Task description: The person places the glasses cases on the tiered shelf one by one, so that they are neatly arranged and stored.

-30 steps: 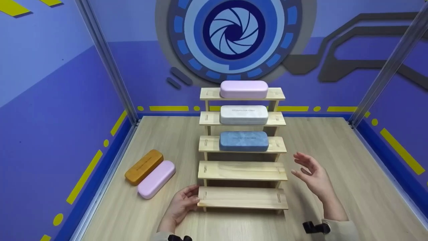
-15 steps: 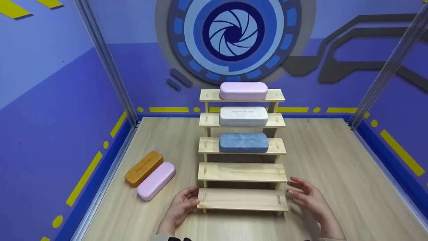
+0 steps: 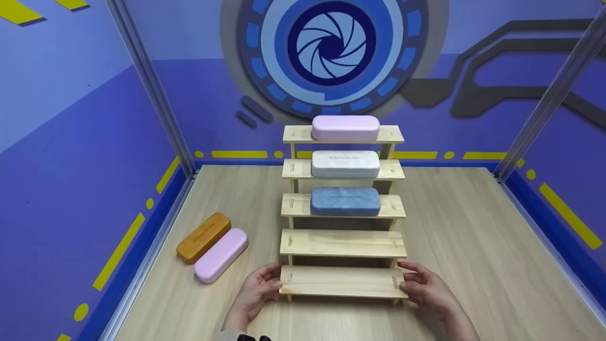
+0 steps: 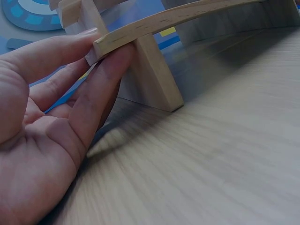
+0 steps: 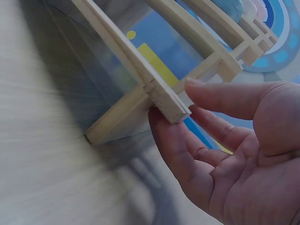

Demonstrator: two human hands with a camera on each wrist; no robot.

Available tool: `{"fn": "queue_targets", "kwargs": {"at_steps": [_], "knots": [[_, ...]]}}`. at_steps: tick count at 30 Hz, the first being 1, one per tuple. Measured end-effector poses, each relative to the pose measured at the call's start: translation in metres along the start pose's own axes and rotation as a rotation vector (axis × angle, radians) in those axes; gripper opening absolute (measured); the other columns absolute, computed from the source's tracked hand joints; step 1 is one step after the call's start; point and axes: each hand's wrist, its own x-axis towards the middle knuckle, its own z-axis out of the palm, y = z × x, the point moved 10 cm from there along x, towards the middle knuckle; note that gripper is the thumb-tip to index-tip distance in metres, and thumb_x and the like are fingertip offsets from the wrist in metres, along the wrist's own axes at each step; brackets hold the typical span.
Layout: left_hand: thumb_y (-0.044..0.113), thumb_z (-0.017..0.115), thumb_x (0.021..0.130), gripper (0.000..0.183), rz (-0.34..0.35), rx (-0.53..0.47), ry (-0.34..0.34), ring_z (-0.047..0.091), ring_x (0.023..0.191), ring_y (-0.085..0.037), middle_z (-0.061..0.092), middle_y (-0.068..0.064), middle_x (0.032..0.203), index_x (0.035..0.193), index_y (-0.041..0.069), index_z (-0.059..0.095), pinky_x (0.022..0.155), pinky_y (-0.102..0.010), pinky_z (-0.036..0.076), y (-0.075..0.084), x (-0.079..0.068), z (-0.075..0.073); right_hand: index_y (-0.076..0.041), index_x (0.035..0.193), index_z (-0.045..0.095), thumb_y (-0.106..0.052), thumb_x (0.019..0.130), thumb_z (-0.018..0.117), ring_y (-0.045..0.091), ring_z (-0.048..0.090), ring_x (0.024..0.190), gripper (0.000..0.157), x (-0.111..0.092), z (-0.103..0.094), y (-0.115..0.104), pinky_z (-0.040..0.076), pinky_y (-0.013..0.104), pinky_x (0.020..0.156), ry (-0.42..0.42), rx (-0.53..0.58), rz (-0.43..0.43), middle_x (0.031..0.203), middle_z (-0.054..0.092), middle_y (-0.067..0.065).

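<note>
A stepped wooden display rack stands on the table. My left hand pinches the left end of its lowest board, thumb on top and fingers beneath, as the left wrist view shows. At the right end, my right hand holds the same board between thumb and fingers; in the right wrist view a finger lies under the board's end. On the upper steps sit a pink glasses case, a white glasses case and a blue glasses case, one per step. The two lowest steps are bare.
Left of the rack, a brown glasses case and a second pink glasses case lie side by side at a slant on the wooden table. Blue printed walls with metal corner posts enclose the back and sides.
My right hand has come down and leftward from beside the rack and taken hold of the lowest board's right end. The left hand keeps its grip; the rack and cases stay put.
</note>
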Motion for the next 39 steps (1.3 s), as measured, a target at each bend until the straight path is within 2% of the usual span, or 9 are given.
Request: {"fn": "queue_targets", "kwargs": {"at_steps": [9,16,23,29,34,36,39], "knots": [[-0.005,0.066,0.092,0.065,0.004,-0.002,0.005,0.066,0.105,-0.015,0.067,-0.001,0.123,0.149,-0.014,0.036,0.068,-0.024,0.056,0.0,-0.001,0.0,0.007,0.151,0.033,-0.008,0.094,0.07,0.006,0.061,0.077,0.07,0.001,-0.001,0.004,0.048,0.021,0.059,0.04,-0.035,0.032,0.105,0.065,0.0],[-0.003,0.066,0.093,0.065,0.01,-0.003,0.002,0.067,0.102,-0.014,0.067,0.0,0.122,0.149,-0.014,0.035,0.069,-0.023,0.057,-0.001,-0.003,0.001,0.009,0.149,0.033,-0.007,0.095,0.069,0.008,0.067,0.084,0.067,0.0,0.001,0.002,0.054,0.022,0.065,-0.003,-0.011,0.012,0.105,0.068,-0.002],[-0.002,0.066,0.093,0.065,0.007,0.01,0.016,0.067,0.108,-0.014,0.066,-0.001,0.126,0.15,-0.013,0.036,0.08,-0.026,0.059,0.002,-0.009,-0.002,0.006,0.148,0.035,-0.008,0.095,0.069,0.005,0.061,0.075,0.065,0.0,0.003,0.0,0.044,0.019,0.057,-0.02,0.012,0.015,0.104,0.067,-0.003],[-0.004,0.066,0.093,0.065,0.028,0.003,0.028,0.065,0.113,-0.014,0.064,-0.006,0.129,0.15,-0.013,0.037,0.088,-0.029,0.06,0.013,-0.018,-0.008,0.008,0.15,0.031,-0.007,0.096,0.068,0.008,0.069,0.083,0.067,0.002,0.003,0.001,0.047,0.02,0.058,-0.033,0.031,0.009,0.107,0.071,-0.003],[-0.005,0.068,0.091,0.064,0.045,0.001,0.094,0.064,0.116,-0.017,0.064,-0.008,0.128,0.148,-0.012,0.04,0.099,-0.033,0.058,0.027,-0.025,-0.02,0.007,0.15,0.032,-0.008,0.096,0.068,0.009,0.069,0.082,0.066,0.003,0.002,0.004,0.048,0.021,0.059,-0.038,0.041,0.014,0.107,0.07,-0.003],[-0.004,0.069,0.091,0.063,0.065,0.022,0.149,0.064,0.116,-0.016,0.065,-0.004,0.126,0.147,-0.011,0.042,0.1,-0.032,0.057,0.035,-0.028,-0.029,0.007,0.15,0.032,-0.008,0.097,0.068,0.008,0.069,0.083,0.066,0.003,0.002,0.004,0.049,0.022,0.06,-0.042,0.04,0.009,0.106,0.07,-0.003],[-0.003,0.07,0.091,0.061,0.131,0.086,0.242,0.063,0.118,-0.015,0.066,-0.002,0.128,0.146,-0.01,0.045,0.1,-0.029,0.056,0.052,-0.036,-0.044,0.007,0.149,0.033,-0.008,0.097,0.067,0.007,0.068,0.081,0.064,0.003,0.003,0.004,0.048,0.021,0.059,-0.048,0.039,-0.003,0.105,0.069,-0.003]]}}
